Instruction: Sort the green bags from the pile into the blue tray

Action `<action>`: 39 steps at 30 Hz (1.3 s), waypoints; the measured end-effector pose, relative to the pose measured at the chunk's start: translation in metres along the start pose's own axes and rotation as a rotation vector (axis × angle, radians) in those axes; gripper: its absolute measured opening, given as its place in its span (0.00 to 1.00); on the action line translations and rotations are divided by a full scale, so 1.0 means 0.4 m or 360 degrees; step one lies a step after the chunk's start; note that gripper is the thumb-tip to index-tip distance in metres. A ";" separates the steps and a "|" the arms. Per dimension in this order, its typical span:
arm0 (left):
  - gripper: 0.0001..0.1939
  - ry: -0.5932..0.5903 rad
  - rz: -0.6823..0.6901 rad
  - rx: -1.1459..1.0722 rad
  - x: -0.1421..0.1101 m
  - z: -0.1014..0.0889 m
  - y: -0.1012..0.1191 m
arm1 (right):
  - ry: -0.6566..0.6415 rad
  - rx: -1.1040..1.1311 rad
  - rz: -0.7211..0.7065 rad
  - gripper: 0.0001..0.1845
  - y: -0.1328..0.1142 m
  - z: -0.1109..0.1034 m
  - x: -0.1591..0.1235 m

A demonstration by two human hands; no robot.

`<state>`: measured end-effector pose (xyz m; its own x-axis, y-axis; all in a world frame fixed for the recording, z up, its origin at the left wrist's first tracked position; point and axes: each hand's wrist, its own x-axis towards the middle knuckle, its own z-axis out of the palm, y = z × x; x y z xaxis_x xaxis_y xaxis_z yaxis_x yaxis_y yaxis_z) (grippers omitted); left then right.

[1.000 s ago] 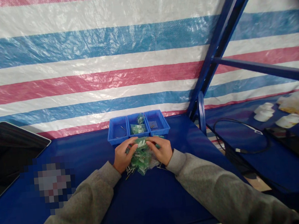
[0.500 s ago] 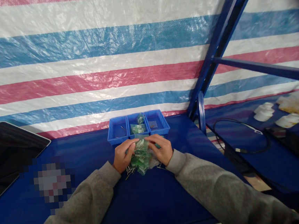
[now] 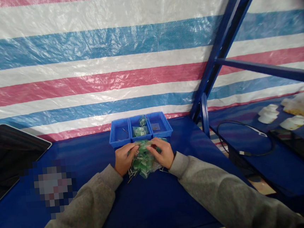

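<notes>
A heap of small clear bags with green parts (image 3: pixel 144 163) lies on the blue table (image 3: pixel 154 206), with a few thin metal pins (image 3: pixel 130 174) beside it. My left hand (image 3: pixel 124 159) sits at the heap's left side, fingers curled and pinching a small bag at the top. My right hand (image 3: pixel 163 152) sits at the right side, fingers pinched on the same top bag. Just beyond the hands stand three joined blue bins (image 3: pixel 140 129); the middle one holds green bags.
A dark tablet (image 3: pixel 9 155) leans at the left, next to a blurred patch. A blue metal frame post (image 3: pixel 204 114) rises at the right. Beyond it, a black cable (image 3: pixel 247 141), white cups (image 3: pixel 269 113) and a clear bag lie on another blue surface.
The small bag held between my fingers has come down from just above the heap to its top, and both hands have closed in slightly.
</notes>
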<state>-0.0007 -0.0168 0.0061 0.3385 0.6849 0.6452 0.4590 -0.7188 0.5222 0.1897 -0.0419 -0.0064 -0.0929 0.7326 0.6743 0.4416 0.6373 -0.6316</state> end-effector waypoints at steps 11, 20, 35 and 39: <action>0.16 -0.0002 -0.0128 -0.0232 -0.004 0.006 0.001 | 0.0119 -0.0026 0.0095 0.10 0.020 0.012 -0.009; 0.13 -0.0014 -0.0025 0.0000 -0.003 0.000 0.002 | 0.0131 0.0059 0.0037 0.08 0.006 -0.002 -0.002; 0.07 0.0118 0.0170 0.0061 -0.004 0.004 0.009 | 0.0129 0.0090 -0.0061 0.06 -0.002 -0.004 -0.001; 0.07 0.0056 0.0213 -0.0027 -0.001 0.002 0.013 | 0.0119 0.0054 -0.0002 0.08 -0.004 -0.004 -0.002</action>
<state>0.0022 -0.0206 0.0079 0.3664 0.5784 0.7288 0.3979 -0.8055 0.4392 0.1906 -0.0437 -0.0052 -0.0261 0.7129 0.7008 0.4110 0.6467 -0.6425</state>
